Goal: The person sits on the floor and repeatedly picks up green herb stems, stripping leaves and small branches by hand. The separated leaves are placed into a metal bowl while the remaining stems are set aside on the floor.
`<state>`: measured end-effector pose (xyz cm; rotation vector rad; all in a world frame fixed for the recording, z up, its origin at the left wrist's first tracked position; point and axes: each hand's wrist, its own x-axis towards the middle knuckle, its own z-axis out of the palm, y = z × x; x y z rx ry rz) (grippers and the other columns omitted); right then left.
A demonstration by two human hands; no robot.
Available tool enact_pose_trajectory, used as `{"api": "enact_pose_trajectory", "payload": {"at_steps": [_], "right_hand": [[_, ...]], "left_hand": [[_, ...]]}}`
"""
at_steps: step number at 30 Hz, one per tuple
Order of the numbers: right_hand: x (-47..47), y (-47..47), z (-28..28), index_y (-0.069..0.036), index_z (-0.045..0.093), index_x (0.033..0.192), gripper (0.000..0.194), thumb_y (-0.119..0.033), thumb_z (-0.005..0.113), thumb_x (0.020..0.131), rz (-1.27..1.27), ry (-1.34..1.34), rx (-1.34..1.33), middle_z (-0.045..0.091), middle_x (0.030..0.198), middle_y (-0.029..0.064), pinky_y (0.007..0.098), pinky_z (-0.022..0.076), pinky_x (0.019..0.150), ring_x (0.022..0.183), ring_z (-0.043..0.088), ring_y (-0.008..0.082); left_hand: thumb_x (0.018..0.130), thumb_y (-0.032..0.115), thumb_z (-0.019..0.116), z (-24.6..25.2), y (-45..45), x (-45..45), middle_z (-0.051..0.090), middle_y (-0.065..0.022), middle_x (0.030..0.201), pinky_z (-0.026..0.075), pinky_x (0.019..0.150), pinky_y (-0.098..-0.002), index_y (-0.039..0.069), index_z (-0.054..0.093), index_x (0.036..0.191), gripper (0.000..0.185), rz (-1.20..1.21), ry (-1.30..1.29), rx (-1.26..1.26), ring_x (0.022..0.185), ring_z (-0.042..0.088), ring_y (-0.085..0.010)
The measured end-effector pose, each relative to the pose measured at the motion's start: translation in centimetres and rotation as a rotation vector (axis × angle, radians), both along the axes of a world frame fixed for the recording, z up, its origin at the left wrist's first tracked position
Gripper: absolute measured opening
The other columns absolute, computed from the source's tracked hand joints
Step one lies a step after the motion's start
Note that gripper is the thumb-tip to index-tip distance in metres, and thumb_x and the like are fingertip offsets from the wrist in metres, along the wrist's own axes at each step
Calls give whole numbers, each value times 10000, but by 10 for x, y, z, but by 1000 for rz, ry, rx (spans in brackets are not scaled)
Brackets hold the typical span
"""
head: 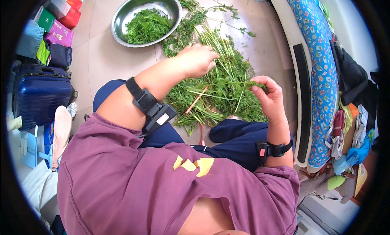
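A heap of leafy green herbs with long pale stems (225, 70) lies on the floor before me. Over its left side is my left hand (198, 59), fingers bent and tips beside the stems. Whether it grips any stem cannot be made out. At the heap's right edge, my right hand (269, 93) pinches a green sprig (255, 83) between thumb and fingers. Plucked green leaves (147, 27) lie inside a round stainless steel basin (120, 12), beyond my left forearm. A pinkish-orange strip (196, 100) rests across the near part of the heap.
Boxes and bags (59, 33) and a dark blue suitcase (42, 93) line the left side. A bed edge with a blue patterned cover (320, 67) runs along the right, with clothes (350, 128) piled beyond. Loose sprigs (243, 30) lie on the tiled floor (100, 9).
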<state>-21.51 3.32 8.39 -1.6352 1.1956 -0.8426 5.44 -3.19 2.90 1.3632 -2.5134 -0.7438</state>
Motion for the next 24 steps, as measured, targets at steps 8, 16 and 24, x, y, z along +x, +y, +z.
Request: {"api": "enact_pose_trajectory", "payload": {"at_steps": [8,16,24], "right_hand": [[10,0,-2,-1,632,1003,140,21,618,866,-89,-198,-86,632,927,36,228,493,730,799,591,87],[6,4,-5,3,606,1041,158,11,599,883,-151,-406,-113,638,940,62,230,490,702,775,595,98],[-38,-27,-39,25,532,1183,390,-103,631,828,-763,-31,-58,638,1008,110,315,489,803,887,600,183]], "left_hand": [[950,512,403,-15,40,-35,604,-218,1034,530,739,-394,-65,505,1185,631,90,-42,982,874,619,-277],[955,195,452,-36,88,-63,563,-138,964,472,471,-238,19,501,1093,229,658,625,1789,630,577,-168],[978,208,434,-6,64,-58,435,28,702,235,400,-203,122,490,956,105,557,878,1409,468,319,-45]]}}
